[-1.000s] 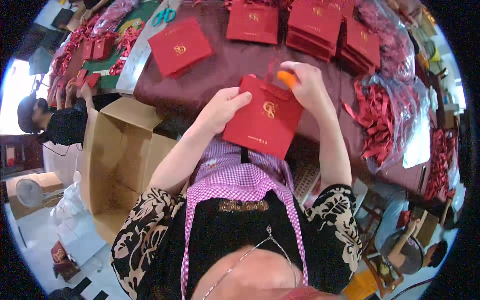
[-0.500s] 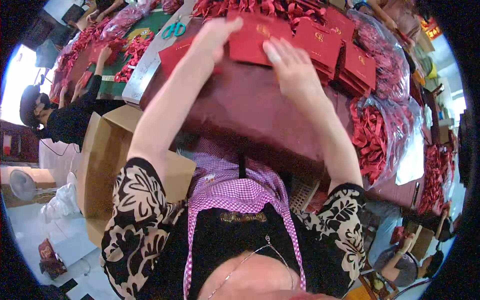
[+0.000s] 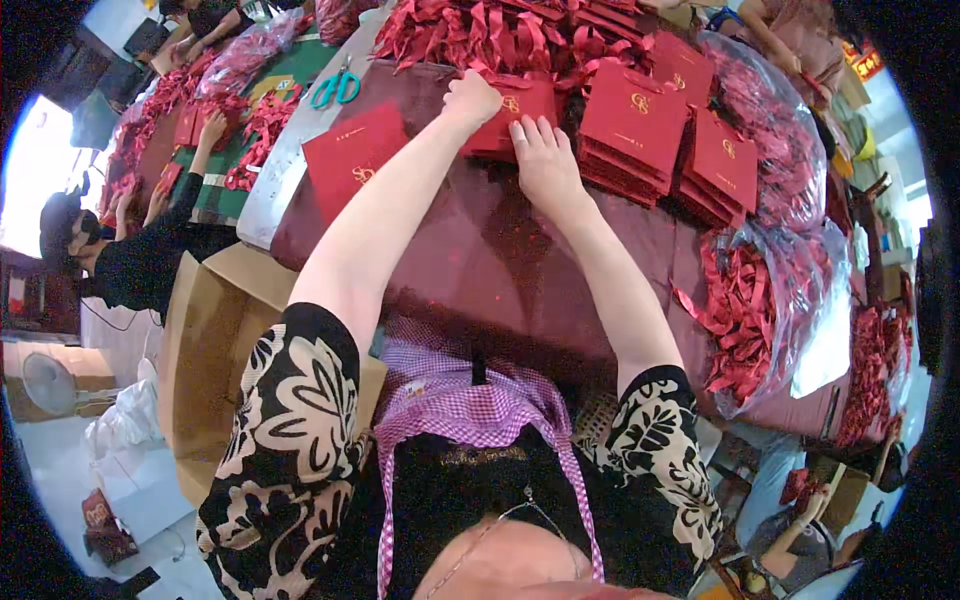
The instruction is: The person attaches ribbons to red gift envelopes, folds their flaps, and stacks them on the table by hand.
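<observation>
A red paper gift bag (image 3: 528,98) with gold print lies flat on a small pile at the far middle of the table. My left hand (image 3: 471,100) is closed at its upper left edge; what the fingers hold is hidden. Across the bag's lower part rests my right hand (image 3: 548,165), fingers stretched out, with something whitish around one fingertip. Another red gift bag (image 3: 352,150) lies turned on the left, partly behind my left forearm. To the right stand two stacks, a larger stack of red bags (image 3: 630,125) and a smaller stack of red bags (image 3: 722,165).
Red ribbons (image 3: 475,35) heap along the far side. Teal-handled scissors (image 3: 335,90) lie at the far left. Plastic sacks of ribbon (image 3: 745,300) line the right. An open cardboard box (image 3: 215,330) stands at my left. A co-worker (image 3: 130,240) sits beyond it.
The bag in the middle has come down flat onto the pile. My left hand has moved slightly right and down and curled closed; my right hand has slid left and down onto the bag.
</observation>
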Motion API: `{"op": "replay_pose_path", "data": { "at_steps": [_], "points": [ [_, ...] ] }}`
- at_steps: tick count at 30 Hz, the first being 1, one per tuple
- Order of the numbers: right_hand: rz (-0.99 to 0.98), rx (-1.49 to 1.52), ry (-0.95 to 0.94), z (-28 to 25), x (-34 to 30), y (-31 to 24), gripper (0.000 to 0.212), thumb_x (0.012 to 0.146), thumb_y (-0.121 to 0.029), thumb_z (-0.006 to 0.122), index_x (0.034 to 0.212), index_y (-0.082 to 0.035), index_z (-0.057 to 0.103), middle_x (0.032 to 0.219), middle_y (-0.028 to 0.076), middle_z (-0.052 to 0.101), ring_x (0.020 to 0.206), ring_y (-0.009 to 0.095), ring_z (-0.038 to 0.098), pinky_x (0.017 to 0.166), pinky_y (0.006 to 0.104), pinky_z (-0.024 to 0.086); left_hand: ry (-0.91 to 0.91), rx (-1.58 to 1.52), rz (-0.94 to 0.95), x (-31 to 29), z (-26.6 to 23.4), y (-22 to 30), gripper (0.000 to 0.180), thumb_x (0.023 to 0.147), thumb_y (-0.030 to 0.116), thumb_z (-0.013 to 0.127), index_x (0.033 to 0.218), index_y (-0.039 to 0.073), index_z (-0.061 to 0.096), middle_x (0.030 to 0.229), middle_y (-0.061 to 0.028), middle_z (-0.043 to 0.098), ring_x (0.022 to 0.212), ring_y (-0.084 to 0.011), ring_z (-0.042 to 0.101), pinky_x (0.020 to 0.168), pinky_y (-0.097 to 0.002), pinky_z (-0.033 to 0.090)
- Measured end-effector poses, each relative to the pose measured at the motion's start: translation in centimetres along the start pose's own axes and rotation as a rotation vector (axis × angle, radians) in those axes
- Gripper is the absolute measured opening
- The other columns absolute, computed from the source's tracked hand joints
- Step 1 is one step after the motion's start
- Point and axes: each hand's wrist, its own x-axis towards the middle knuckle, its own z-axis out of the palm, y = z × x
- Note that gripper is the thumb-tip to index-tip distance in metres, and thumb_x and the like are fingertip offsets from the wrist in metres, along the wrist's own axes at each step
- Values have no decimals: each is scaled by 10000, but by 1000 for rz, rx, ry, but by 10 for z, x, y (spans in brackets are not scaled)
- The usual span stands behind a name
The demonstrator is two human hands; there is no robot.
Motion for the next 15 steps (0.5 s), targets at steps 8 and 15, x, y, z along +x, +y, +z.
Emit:
{"op": "replay_pose_path", "data": {
  "at_steps": [8, 15],
  "points": [
    [101, 173, -207, 11, -15, 5, 449, 829, -101, 431, 1246, 66, 431, 1273, 252, 460, 1203, 410, 426, 976, 503, 354, 68, 344, 183, -49, 36, 9, 791, 841, 449, 562, 1405, 20, 210, 1421, -342, 159, 1313, -453, 234, 1020, -520, 299],
    [159, 255, -335, 1, -20, 6, 433, 846, -131, 465, 1228, 73, 438, 1305, 287, 425, 1228, 430, 400, 990, 519, 341, 68, 546, 294, -44, 57, 5, 817, 875, 535, 445, 1407, -28, 187, 1419, -373, 132, 1326, -488, 181, 1055, -524, 226]
  ]
}}
